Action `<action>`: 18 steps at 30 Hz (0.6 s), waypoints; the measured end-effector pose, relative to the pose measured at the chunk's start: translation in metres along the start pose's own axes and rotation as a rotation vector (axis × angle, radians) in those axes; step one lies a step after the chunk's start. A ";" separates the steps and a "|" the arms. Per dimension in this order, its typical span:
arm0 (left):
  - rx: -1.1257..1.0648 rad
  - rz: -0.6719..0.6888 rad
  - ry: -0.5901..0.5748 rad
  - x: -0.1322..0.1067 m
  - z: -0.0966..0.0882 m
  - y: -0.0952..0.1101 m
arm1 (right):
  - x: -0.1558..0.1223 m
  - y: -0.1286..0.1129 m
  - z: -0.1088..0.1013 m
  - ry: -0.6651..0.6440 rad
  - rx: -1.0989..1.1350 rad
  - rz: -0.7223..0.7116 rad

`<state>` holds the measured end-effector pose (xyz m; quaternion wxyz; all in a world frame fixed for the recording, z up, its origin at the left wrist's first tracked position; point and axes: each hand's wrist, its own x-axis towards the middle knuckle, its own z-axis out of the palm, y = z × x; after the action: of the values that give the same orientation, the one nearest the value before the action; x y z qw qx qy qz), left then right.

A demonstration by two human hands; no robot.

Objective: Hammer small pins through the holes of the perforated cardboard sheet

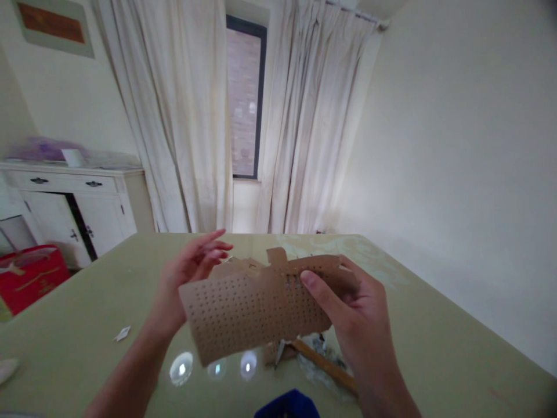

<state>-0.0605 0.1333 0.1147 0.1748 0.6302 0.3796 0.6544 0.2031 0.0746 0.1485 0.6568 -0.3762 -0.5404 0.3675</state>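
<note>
A brown sheet (256,310) with rows of small holes, cardboard by its look, is held tilted above the table. My right hand (357,313) grips its right end, thumb on the near face and fingers behind. A tab sticks up from its top edge, and another brown piece shows partly behind it. My left hand (195,273) is at the sheet's left end, fingers stretched out and apart; part of the palm is hidden behind the sheet. Below the sheet lies a wooden-handled tool (324,366), its head partly covered, on a crumpled clear plastic bag (319,386).
A blue object (287,403) stands at the near edge of view. A small white scrap (123,333) lies left on the green glossy table (435,348). Beyond the table are a white cabinet (100,203), a red bag (32,278) and curtains (183,116).
</note>
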 end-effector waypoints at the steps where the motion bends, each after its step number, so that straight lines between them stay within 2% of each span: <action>1: 0.029 0.008 0.080 0.001 -0.006 0.003 | 0.000 0.000 0.000 0.018 -0.072 -0.049; 3: 0.141 0.113 0.187 -0.004 -0.012 0.015 | 0.000 -0.001 0.000 0.026 -0.232 -0.141; 4: 0.215 0.213 0.163 -0.010 -0.012 0.023 | -0.001 -0.003 0.001 0.016 -0.305 -0.176; 7: 0.440 0.588 -0.089 -0.031 0.001 0.049 | -0.006 -0.009 0.005 -0.047 -0.418 -0.228; 9: 0.544 0.756 -0.237 -0.042 0.013 0.057 | -0.011 -0.012 0.007 -0.108 -0.423 -0.227; 11: 0.601 0.855 -0.287 -0.047 0.020 0.058 | -0.015 -0.013 0.008 -0.164 -0.415 -0.213; 14: 0.661 0.996 -0.266 -0.052 0.020 0.054 | -0.015 -0.006 0.011 -0.207 -0.445 -0.191; 16: 0.695 1.052 -0.262 -0.059 0.016 0.058 | -0.010 0.002 0.012 -0.166 -0.504 -0.195; 18: 0.696 1.042 -0.258 -0.068 0.010 0.068 | 0.000 0.010 0.010 -0.060 -0.580 -0.228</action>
<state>-0.0236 0.0438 0.1157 -0.3370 0.8256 0.1897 0.4110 0.1926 0.0798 0.1407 0.5427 -0.4739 -0.6806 0.1329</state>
